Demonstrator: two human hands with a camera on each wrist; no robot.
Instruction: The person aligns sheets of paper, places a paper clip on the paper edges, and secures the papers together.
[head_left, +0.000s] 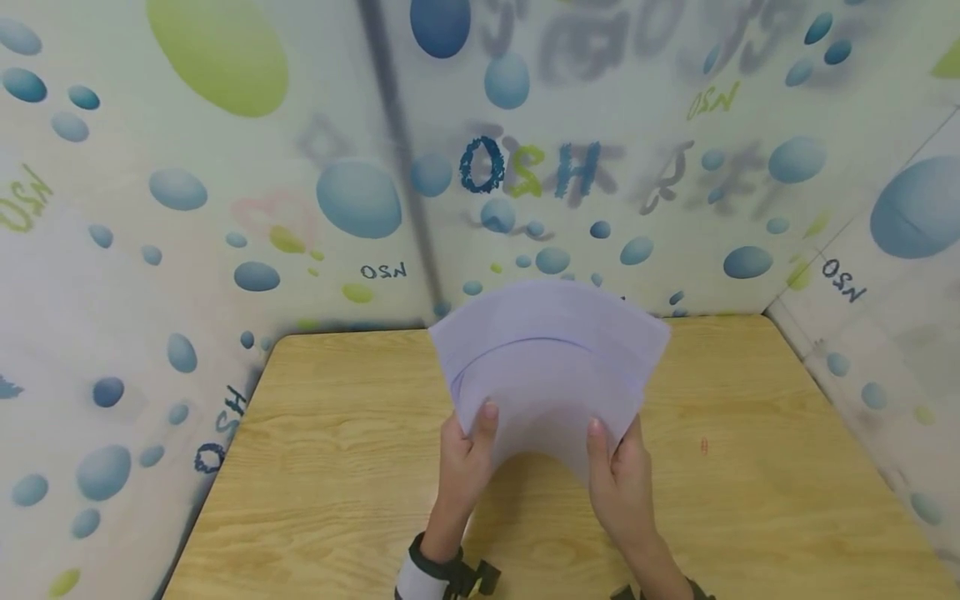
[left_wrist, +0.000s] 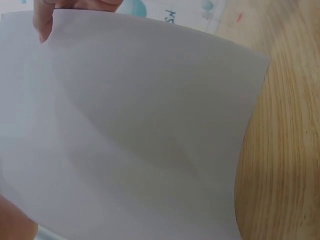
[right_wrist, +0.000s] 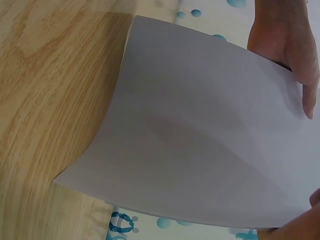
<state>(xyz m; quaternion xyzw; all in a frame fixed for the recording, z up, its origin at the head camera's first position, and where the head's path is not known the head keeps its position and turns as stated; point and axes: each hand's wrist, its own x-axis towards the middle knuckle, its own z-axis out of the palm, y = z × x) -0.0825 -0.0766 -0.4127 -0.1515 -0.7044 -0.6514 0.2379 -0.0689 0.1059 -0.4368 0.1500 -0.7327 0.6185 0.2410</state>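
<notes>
Both hands hold up white paper [head_left: 551, 383] over the table, bowed into a curve with its middle arching upward. A curved edge crosses it in the head view, with a band of paper [head_left: 543, 312] standing out beyond that line. My left hand [head_left: 467, 458] grips the left side, thumb lying on the near face. On the opposite side, my right hand [head_left: 622, 483] pinches the paper in the same way. The left wrist view shows the broad blank face of the paper [left_wrist: 150, 120]. Most fingers are hidden behind the paper.
Beneath the hands lies a light wood-grain table [head_left: 337, 483], with a small red mark [head_left: 704, 447] on its right half. Pale walls [head_left: 337, 125] printed with blue and green spots and lettering stand around the back and sides. A dark strap with a mount [head_left: 450, 571] circles the left wrist.
</notes>
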